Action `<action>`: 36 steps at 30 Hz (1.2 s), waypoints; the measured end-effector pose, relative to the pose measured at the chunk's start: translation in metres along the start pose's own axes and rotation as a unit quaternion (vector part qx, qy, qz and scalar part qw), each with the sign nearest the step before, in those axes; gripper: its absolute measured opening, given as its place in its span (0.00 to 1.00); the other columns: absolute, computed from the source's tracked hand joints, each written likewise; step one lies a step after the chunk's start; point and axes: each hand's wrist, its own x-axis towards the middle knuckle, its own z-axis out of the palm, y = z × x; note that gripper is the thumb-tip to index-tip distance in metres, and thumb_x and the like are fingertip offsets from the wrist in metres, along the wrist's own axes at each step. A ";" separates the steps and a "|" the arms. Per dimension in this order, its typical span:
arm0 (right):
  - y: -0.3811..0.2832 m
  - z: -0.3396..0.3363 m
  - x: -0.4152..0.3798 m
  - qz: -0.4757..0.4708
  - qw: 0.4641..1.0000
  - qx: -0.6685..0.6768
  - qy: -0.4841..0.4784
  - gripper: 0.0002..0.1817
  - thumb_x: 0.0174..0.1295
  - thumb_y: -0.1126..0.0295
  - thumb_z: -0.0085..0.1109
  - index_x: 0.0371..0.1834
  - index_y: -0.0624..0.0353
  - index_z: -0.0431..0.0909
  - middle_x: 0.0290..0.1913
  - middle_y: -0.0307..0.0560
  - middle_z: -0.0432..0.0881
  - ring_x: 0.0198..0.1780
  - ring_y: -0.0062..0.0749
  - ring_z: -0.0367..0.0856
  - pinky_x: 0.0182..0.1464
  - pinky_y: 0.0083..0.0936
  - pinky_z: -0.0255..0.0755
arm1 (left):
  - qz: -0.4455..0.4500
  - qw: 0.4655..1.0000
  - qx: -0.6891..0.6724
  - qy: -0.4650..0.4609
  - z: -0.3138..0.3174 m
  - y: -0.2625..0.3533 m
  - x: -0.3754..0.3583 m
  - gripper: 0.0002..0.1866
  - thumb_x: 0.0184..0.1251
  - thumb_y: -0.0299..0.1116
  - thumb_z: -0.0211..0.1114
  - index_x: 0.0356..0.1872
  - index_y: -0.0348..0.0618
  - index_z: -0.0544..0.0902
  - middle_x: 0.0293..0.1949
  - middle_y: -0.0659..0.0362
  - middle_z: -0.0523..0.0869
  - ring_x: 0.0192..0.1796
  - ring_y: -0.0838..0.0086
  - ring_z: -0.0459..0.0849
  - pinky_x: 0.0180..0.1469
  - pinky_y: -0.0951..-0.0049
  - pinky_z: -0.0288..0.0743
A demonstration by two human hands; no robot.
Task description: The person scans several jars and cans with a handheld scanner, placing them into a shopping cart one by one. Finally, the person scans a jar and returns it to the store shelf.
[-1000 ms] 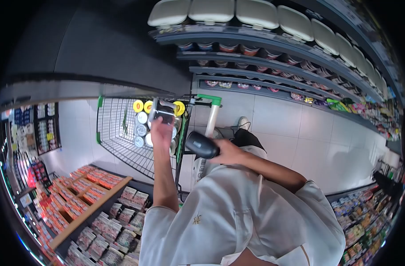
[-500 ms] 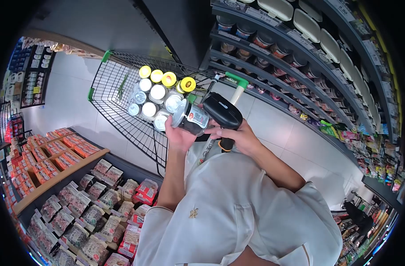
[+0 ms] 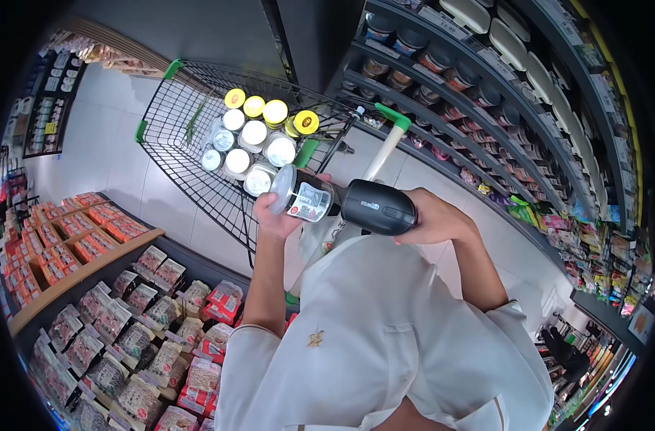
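Wrapped round a clear plastic jar (image 3: 307,197) with a pale lid and a printed label is my left hand (image 3: 278,221), its fingers at the lid end and behind the jar. My right hand (image 3: 433,218) grips a black handheld scanner (image 3: 377,207), whose front end is right beside the bottom of the jar. The scanner's handle is hidden beneath its head. Just beyond the jar, a wire shopping cart (image 3: 171,136) holds several jars with white lids (image 3: 254,132) and several with yellow lids (image 3: 275,111).
The cart's green and white handle (image 3: 388,147) lies ahead of my right hand. Tiered shelves (image 3: 478,108) of packaged goods run along the right. At the left stands a display of bagged goods (image 3: 137,341), with orange boxes (image 3: 76,224) behind it. A dark pillar (image 3: 320,43) rises ahead.
The scanner has turned so its black head lies level, facing the jar's side. The jar has shifted slightly left and rotated. My right hand has moved to the right.
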 end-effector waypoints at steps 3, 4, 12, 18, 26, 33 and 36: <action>-0.006 -0.003 0.004 0.009 0.996 -0.082 -0.036 0.27 0.45 0.75 0.74 0.52 0.65 0.81 0.40 0.45 0.88 0.40 0.26 0.83 0.48 0.27 0.78 | 0.005 1.000 -0.003 0.017 -0.007 0.002 -0.003 0.47 0.47 0.51 0.70 0.69 0.32 0.71 0.65 0.27 0.74 0.62 0.43 0.82 0.61 0.47 0.80; -0.006 -0.002 0.006 -0.001 0.997 -0.075 -0.035 0.26 0.45 0.75 0.74 0.52 0.65 0.81 0.40 0.45 0.88 0.40 0.26 0.83 0.48 0.26 0.78 | 0.015 0.999 0.012 0.027 -0.006 0.003 -0.004 0.47 0.49 0.51 0.70 0.70 0.33 0.71 0.66 0.28 0.74 0.63 0.44 0.81 0.63 0.47 0.78; 0.031 0.022 0.037 0.000 0.994 0.067 0.082 0.24 0.52 0.74 0.72 0.54 0.67 0.80 0.42 0.46 0.87 0.42 0.24 0.83 0.47 0.26 0.79 | 0.161 0.969 -0.022 0.186 -0.031 0.025 -0.009 0.35 0.64 0.44 0.66 0.71 0.42 0.71 0.67 0.49 0.78 0.68 0.53 0.76 0.73 0.47 0.66; 0.068 0.034 0.059 0.029 0.990 0.028 0.136 0.25 0.52 0.72 0.73 0.54 0.66 0.80 0.42 0.46 0.87 0.43 0.26 0.84 0.47 0.27 0.79 | 0.266 0.923 0.057 0.271 -0.136 0.095 0.016 0.25 0.69 0.35 0.65 0.64 0.35 0.73 0.55 0.51 0.85 0.56 0.61 0.84 0.63 0.57 0.75; 0.075 0.041 0.069 0.064 0.986 0.010 0.152 0.26 0.50 0.70 0.74 0.53 0.66 0.80 0.43 0.53 0.87 0.45 0.36 0.86 0.52 0.31 0.78 | 0.157 0.835 0.263 0.457 -0.270 0.143 0.046 0.26 0.62 0.29 0.72 0.59 0.35 0.74 0.49 0.50 0.84 0.47 0.62 0.87 0.45 0.62 0.83; 0.079 0.036 0.074 0.063 0.984 -0.031 0.164 0.26 0.48 0.70 0.73 0.53 0.67 0.79 0.44 0.56 0.86 0.45 0.42 0.87 0.52 0.33 0.79 | 0.144 0.832 0.288 0.453 -0.291 0.132 0.060 0.30 0.61 0.28 0.73 0.62 0.38 0.70 0.54 0.51 0.81 0.49 0.62 0.85 0.47 0.63 0.82; 0.087 0.034 0.075 0.094 0.982 -0.036 0.157 0.26 0.47 0.70 0.73 0.52 0.67 0.79 0.43 0.57 0.86 0.45 0.45 0.87 0.51 0.35 0.79 | 0.139 0.843 0.284 0.435 -0.293 0.135 0.057 0.30 0.61 0.27 0.72 0.64 0.40 0.69 0.55 0.53 0.81 0.54 0.62 0.82 0.54 0.62 0.78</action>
